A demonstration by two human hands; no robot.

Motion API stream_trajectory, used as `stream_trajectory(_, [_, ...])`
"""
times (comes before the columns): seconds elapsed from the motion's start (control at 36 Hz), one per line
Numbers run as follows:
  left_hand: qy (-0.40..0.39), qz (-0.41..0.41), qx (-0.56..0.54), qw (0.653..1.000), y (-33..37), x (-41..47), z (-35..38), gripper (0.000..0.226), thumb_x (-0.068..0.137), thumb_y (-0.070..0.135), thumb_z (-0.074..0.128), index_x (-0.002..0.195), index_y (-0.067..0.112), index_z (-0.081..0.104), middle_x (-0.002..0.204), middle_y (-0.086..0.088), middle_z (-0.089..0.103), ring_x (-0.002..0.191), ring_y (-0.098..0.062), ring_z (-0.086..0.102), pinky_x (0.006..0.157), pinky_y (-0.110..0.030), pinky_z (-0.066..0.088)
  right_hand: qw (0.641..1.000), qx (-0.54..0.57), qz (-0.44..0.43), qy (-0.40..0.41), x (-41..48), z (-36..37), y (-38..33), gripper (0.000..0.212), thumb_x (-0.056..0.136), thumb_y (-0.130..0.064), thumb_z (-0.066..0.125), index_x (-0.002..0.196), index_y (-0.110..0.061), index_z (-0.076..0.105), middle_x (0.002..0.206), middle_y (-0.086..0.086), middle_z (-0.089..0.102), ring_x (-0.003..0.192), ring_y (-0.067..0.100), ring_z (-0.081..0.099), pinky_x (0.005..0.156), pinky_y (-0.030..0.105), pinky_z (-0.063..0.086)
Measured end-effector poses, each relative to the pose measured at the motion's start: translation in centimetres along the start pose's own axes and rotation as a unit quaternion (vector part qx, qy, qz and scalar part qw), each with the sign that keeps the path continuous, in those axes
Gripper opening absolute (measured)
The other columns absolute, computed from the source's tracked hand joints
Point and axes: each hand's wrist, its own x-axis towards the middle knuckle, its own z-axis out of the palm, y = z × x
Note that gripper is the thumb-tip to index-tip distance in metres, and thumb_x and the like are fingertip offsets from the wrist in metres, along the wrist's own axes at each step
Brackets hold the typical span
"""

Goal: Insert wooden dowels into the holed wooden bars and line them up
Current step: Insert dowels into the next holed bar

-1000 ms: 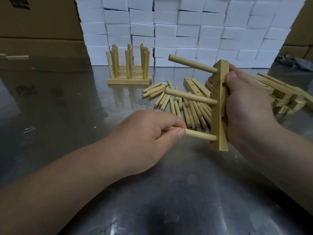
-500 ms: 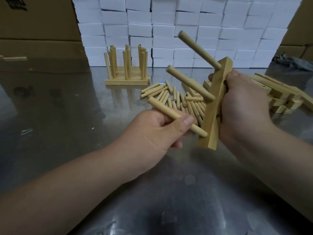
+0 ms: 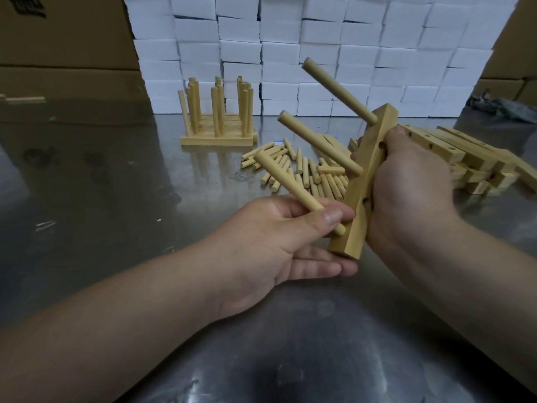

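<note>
1. The right hand [image 3: 412, 193] grips a tilted holed wooden bar [image 3: 363, 184] above the metal table [image 3: 116, 228].
2. The left hand [image 3: 279, 239] pinches the lowest dowel [image 3: 293, 190] at the bar's bottom hole; two dowels sit above.
3. Loose dowels [image 3: 299, 170] lie behind.

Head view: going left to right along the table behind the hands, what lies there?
Dowelled bars → loose dowels → bare bars. The held bar overlaps the dowels, so it is left out.
</note>
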Motion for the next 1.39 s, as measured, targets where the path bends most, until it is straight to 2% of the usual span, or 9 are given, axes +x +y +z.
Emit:
stream_trajectory(0.11, [0.041,0.019,0.000,0.999,0.1,0.3,-0.4,0.018,0.058,0.026,0.063,0.066,0.015,0.074,0.076,-0.007,0.070,0.059,-0.023,0.068,0.054,-0.021,0.056,0.995,0.003,0.070,-0.076,-0.8,0.4,0.8,0.046,0.095,-0.050,0.038,0.077,-0.014,0.062,0.053,-0.001,0.060,0.049,0.013,0.058,0.057,0.035,0.056])
stream_trajectory(0.22, [0.066,0.034,0.010,0.997,0.0,0.4,-0.6,0.018,0.056,0.028,0.064,0.065,0.016,0.074,0.073,-0.002,0.069,0.057,-0.022,0.068,0.050,-0.019,0.054,0.984,-0.019,0.092,-0.154,-1.3,0.5,1.9,0.056,0.093,-0.051,0.043,0.052,-0.019,0.066,0.064,0.003,0.067,0.065,0.021,0.068,0.072,0.046,0.057])
stream_trajectory(0.33, [0.100,0.070,0.008,0.992,0.1,0.7,-0.6,0.020,0.056,0.030,0.063,0.067,0.018,0.075,0.073,0.000,0.070,0.054,-0.019,0.066,0.047,-0.018,0.051,0.973,-0.018,0.103,-0.204,-1.8,0.4,2.5,0.044,0.093,-0.049,0.043,0.068,-0.019,0.064,0.071,0.002,0.071,0.073,0.021,0.070,0.065,0.039,0.056])
stream_trajectory(0.53, [0.184,0.151,0.170,0.956,-0.1,0.8,-1.0,0.011,0.082,0.018,0.063,0.080,0.025,0.071,0.052,0.004,0.056,0.042,-0.004,0.047,0.041,-0.016,0.041,0.972,-0.054,0.100,-0.206,-2.2,1.0,2.9,0.052,0.098,-0.046,0.033,0.094,-0.004,0.064,0.077,0.014,0.066,0.060,0.026,0.059,0.063,0.042,0.050])
stream_trajectory(0.69, [0.182,0.181,0.169,0.952,-0.5,1.0,-0.7,0.025,0.080,0.003,0.065,0.079,0.026,0.055,0.066,-0.007,0.065,0.035,-0.010,0.048,0.036,-0.018,0.038,0.978,-0.057,0.067,-0.190,-2.2,0.6,2.7,0.036,0.098,-0.042,0.036,0.088,-0.014,0.057,0.069,0.003,0.071,0.058,0.016,0.068,0.047,0.027,0.050])
stream_trajectory(0.83, [0.165,0.184,0.224,0.943,-0.4,0.7,-0.5,0.022,0.080,0.004,0.065,0.068,0.022,0.060,0.047,0.004,0.057,0.032,-0.008,0.047,0.037,-0.016,0.040,0.979,-0.121,-0.010,-0.161,-2.3,0.5,2.2,0.037,0.096,-0.041,0.041,0.087,-0.009,0.058,0.060,0.003,0.066,0.052,0.014,0.066,0.041,0.024,0.049])
stream_trajectory(0.92, [0.154,0.175,0.233,0.944,-0.2,0.4,-0.3,0.014,0.083,0.015,0.063,0.079,0.027,0.069,0.057,0.003,0.064,0.039,-0.010,0.054,0.044,-0.017,0.044,0.975,-0.161,-0.038,-0.147,-2.3,0.5,2.0,0.038,0.096,-0.042,0.043,0.084,-0.008,0.056,0.060,0.008,0.063,0.054,0.022,0.062,0.046,0.032,0.049])
stream_trajectory(1.03, [0.113,0.185,0.264,0.940,-0.1,-0.1,-0.1,0.021,0.079,0.038,0.049,0.085,0.033,0.068,0.068,0.011,0.067,0.046,-0.008,0.057,0.049,-0.015,0.043,0.975,-0.159,-0.029,-0.151,-2.1,0.3,1.8,0.034,0.097,-0.038,0.044,0.082,-0.009,0.054,0.041,-0.010,0.052,0.036,0.002,0.049,0.036,0.016,0.036])
stream_trajectory(1.39, [0.232,0.307,0.247,0.889,0.4,-0.1,-0.7,0.013,0.076,0.020,0.057,0.071,0.032,0.059,0.061,0.009,0.058,0.043,-0.008,0.052,0.043,-0.017,0.043,0.968,-0.226,-0.045,-0.102,-1.4,0.4,1.7,0.031,0.093,-0.041,0.049,0.072,-0.018,0.050,0.038,-0.012,0.043,0.034,0.003,0.042,0.036,0.018,0.037])
